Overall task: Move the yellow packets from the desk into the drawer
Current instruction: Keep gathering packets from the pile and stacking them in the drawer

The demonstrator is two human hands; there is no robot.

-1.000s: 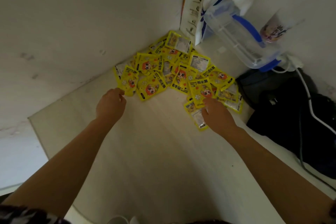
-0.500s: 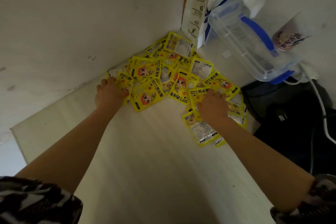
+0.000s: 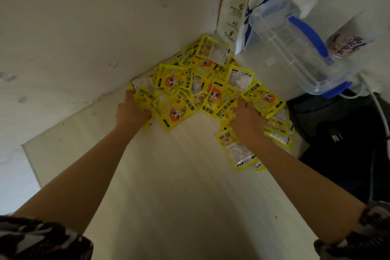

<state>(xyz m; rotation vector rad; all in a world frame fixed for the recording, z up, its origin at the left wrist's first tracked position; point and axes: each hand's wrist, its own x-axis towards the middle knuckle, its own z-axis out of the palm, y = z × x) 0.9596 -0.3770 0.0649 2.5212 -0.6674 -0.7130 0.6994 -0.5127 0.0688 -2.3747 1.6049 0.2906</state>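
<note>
Several yellow packets [image 3: 207,88] with a cartoon figure lie heaped in the desk's far corner, against both walls. My left hand [image 3: 130,111] is at the pile's left edge, its fingers curled into the packets there, and one packet covers part of them. My right hand [image 3: 247,121] is dug into the pile's right side, fingers curled round packets. One packet [image 3: 240,151] lies face down just beside my right wrist. The drawer is not in view.
The pale wooden desk [image 3: 168,186] runs toward me. A clear plastic jug with a blue handle [image 3: 295,48] and a white paper bag [image 3: 242,6] stand at the back right. A black bag [image 3: 341,137] with a white cable [image 3: 379,112] lies to the right.
Both hands have moved forward from the near edge of the pile into it, and their fingers have closed on packets. A few packets near the hands have shifted.
</note>
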